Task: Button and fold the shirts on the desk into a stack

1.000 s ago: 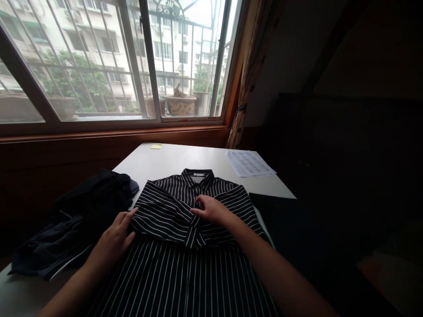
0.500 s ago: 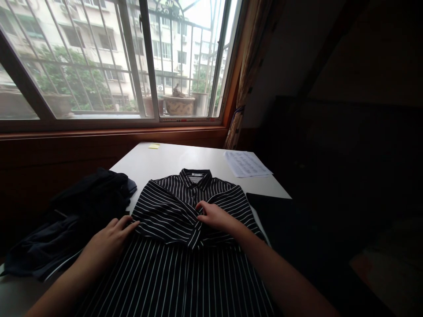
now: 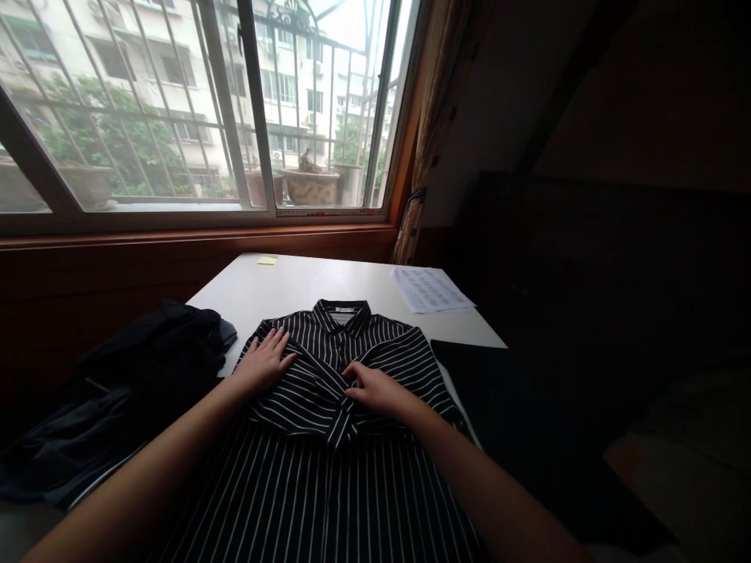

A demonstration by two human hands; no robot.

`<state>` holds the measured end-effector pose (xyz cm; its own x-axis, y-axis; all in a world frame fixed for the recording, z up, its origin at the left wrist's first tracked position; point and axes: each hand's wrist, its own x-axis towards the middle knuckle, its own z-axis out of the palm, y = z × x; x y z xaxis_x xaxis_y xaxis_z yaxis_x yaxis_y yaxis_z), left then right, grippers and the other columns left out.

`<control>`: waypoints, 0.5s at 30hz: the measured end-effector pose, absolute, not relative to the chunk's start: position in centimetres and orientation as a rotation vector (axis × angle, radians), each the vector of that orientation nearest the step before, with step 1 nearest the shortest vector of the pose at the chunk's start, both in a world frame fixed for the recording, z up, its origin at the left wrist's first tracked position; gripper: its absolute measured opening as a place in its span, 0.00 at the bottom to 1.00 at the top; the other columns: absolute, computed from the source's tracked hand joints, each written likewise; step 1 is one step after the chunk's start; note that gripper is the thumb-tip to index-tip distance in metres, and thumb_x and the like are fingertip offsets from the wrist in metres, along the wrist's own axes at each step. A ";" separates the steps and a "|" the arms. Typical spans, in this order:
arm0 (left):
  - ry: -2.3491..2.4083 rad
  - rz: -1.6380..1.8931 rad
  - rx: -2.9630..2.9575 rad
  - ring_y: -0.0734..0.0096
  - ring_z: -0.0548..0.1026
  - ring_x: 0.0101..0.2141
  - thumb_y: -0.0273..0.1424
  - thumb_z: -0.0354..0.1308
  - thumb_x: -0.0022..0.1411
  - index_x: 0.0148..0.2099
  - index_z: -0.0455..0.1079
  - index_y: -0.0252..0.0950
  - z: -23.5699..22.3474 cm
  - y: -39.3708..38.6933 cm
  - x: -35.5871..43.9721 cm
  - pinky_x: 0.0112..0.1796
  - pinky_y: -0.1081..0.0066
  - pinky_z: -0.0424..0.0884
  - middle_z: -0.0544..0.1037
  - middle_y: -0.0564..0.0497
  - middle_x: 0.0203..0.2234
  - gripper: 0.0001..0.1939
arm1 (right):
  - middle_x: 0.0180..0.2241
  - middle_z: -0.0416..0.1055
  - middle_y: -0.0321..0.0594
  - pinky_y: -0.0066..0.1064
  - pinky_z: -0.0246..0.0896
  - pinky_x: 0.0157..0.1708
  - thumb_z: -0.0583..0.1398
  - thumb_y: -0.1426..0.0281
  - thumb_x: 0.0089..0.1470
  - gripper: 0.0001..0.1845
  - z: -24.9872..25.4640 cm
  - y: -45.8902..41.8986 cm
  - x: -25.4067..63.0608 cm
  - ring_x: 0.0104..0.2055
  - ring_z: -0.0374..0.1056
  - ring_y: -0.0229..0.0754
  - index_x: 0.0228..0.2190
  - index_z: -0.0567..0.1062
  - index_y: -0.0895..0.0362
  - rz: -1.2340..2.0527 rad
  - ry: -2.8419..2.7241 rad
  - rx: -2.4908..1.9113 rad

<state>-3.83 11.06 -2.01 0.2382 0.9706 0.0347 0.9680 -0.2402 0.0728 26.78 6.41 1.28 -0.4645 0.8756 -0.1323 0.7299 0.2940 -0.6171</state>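
A black shirt with white stripes (image 3: 328, 493) lies face up, collar toward the window. Both its sleeves are folded inward over the chest and cross near the middle. My left hand (image 3: 265, 361) rests flat on the upper part of the left-side sleeve, fingers spread. At the crossing, my right hand (image 3: 375, 389) has its thumb and curled fingers on the sleeve fabric, apparently pinching it. Part of that grip is hidden by the hand itself.
Dark crumpled clothes (image 3: 134, 367) are heaped on the left of the white table (image 3: 305, 277). Printed sheets (image 3: 431, 289) lie at the back right, a yellow note (image 3: 267, 259) at the back left. Dark cloth (image 3: 469, 367) is right of the shirt. A barred window (image 3: 205, 109) stands behind.
My left hand has moved from the shirt's left edge up and right onto the sleeve, flattening out. My right hand stays at the crossing. The view has shifted slightly.
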 end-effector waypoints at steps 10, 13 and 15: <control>1.958 0.118 2.458 0.53 0.42 0.70 0.48 0.37 0.71 0.73 0.46 0.36 -3.0 12.8 -5.7 0.65 0.48 0.42 0.44 0.44 0.71 0.35 | 0.33 0.73 0.35 0.29 0.62 0.37 0.61 0.72 0.56 0.22 1.4 2.3 31.5 0.35 0.70 0.40 0.53 0.70 0.53 0.869 -2.153 -1.388; 1.961 0.119 2.463 0.53 0.43 0.70 0.49 0.36 0.71 0.73 0.46 0.37 -3.3 12.9 -5.8 0.64 0.48 0.42 0.44 0.44 0.71 0.35 | 0.36 0.73 0.38 0.32 0.63 0.41 0.59 0.71 0.57 0.12 1.9 0.6 34.9 0.38 0.71 0.43 0.44 0.76 0.53 0.650 -2.121 -1.525; 1.956 0.119 2.463 0.52 0.43 0.70 0.49 0.37 0.71 0.73 0.46 0.37 -3.4 13.0 -5.8 0.64 0.48 0.42 0.44 0.44 0.71 0.35 | 0.39 0.73 0.41 0.35 0.64 0.44 0.58 0.70 0.58 0.10 1.8 -0.7 37.6 0.41 0.70 0.45 0.41 0.76 0.53 0.495 -2.088 -1.659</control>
<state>-5.84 13.04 -3.40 0.2250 0.9723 0.0631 0.9728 -0.2278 0.0425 37.55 -0.74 1.82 -0.1951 0.9749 0.1070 0.8230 0.2221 -0.5228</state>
